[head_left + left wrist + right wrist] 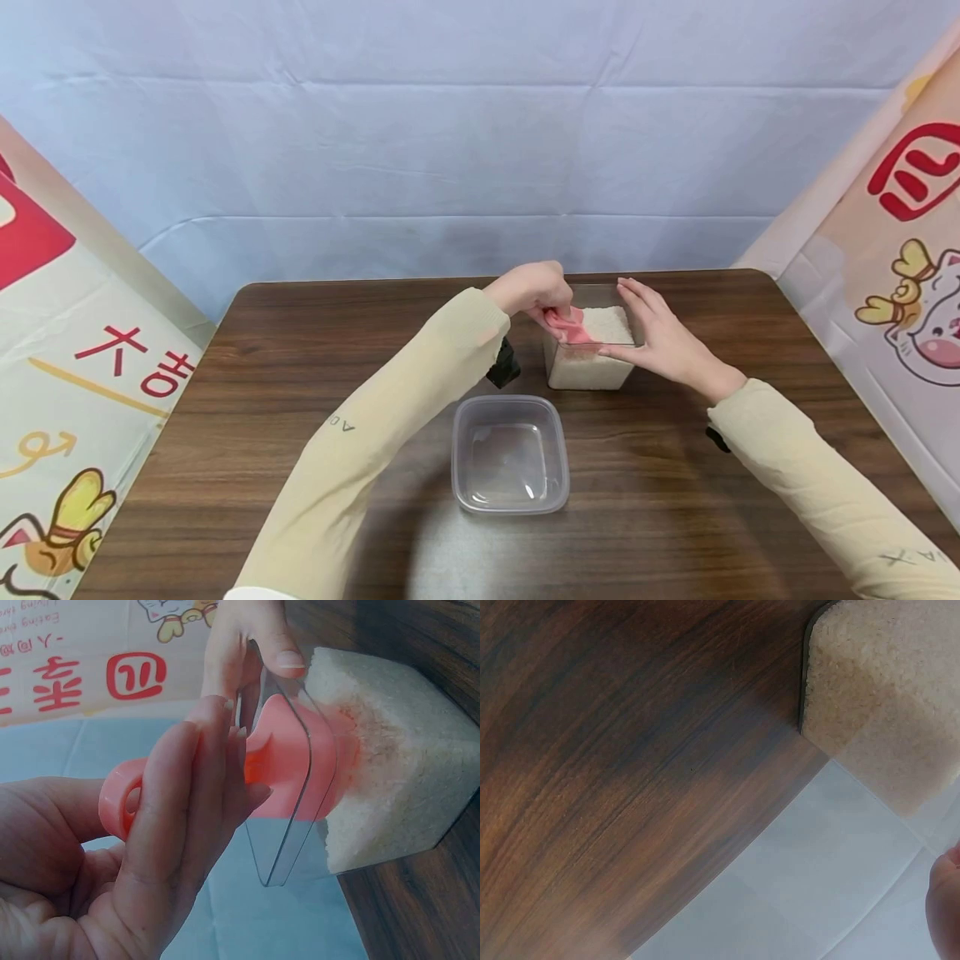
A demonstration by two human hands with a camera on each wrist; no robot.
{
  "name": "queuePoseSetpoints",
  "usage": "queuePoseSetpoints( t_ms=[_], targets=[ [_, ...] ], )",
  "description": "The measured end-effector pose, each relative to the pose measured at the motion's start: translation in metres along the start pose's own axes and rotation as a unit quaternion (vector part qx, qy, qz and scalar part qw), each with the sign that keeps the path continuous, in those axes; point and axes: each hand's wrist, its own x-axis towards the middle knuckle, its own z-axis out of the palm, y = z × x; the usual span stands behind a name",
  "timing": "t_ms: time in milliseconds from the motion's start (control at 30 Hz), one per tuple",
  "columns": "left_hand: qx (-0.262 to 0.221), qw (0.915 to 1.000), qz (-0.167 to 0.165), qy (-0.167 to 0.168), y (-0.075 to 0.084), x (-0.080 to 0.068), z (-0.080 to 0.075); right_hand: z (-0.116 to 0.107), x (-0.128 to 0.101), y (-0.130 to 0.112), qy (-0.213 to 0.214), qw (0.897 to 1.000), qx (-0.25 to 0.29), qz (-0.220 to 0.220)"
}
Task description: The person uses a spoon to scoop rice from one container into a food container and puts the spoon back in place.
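Observation:
My left hand (534,286) holds a pink scoop (573,327) by its handle, the fingers lying across it. In the left wrist view the bowl of the scoop (289,761) dips inside the clear wall, against the rice (405,742). White rice fills much of a clear, square-sided container (588,377), which stands upright on the table. My right hand (666,337) grips this container from the right, thumb at the front rim and fingers at the far side. In the right wrist view only a bit of the right hand (945,900) shows, at the edge.
A shallow clear plastic box (455,458), open at the top, sits on the brown wooden table (300,400) in front of the rice container. Black wrist cameras hang under both sleeves. A pale cloth (450,150) hangs behind the table, with printed sheets at both sides.

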Motion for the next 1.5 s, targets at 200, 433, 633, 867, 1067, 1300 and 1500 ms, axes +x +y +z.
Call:
queuePoseSetpoints(
  t_ms=[200, 433, 633, 867, 1067, 1300, 1500],
  targets=[
    [0.005, 1.0000, 0.002, 0.006, -0.001, -0.001, 0.001, 0.000, 0.000, 0.000, -0.001, 1.000, -0.002, 0.000],
    [-0.009, 0.9998, 0.007, 0.016, -0.005, 0.003, 0.002, -0.001, 0.000, -0.001, -0.001, 1.000, -0.003, -0.001],
    [-0.035, 0.9992, 0.010, 0.018, -0.011, 0.006, 0.004, -0.001, 0.000, -0.001, -0.001, 1.000, -0.001, 0.000],
    [-0.071, 0.9975, 0.001, 0.010, -0.013, 0.008, 0.004, -0.001, 0.000, 0.000, 0.000, 1.000, 0.001, -0.003],
    [-0.080, 0.9966, 0.006, 0.019, -0.017, 0.010, 0.004, -0.001, 0.000, 0.000, 0.003, 1.000, 0.004, -0.007],
    [-0.107, 0.9942, 0.002, 0.009, -0.019, 0.013, 0.005, -0.001, 0.001, 0.000, 0.004, 1.000, 0.007, -0.008],
    [-0.110, 0.9938, 0.008, 0.011, -0.022, 0.013, 0.005, 0.000, 0.000, -0.001, 0.006, 1.000, 0.006, -0.009]
  ],
)
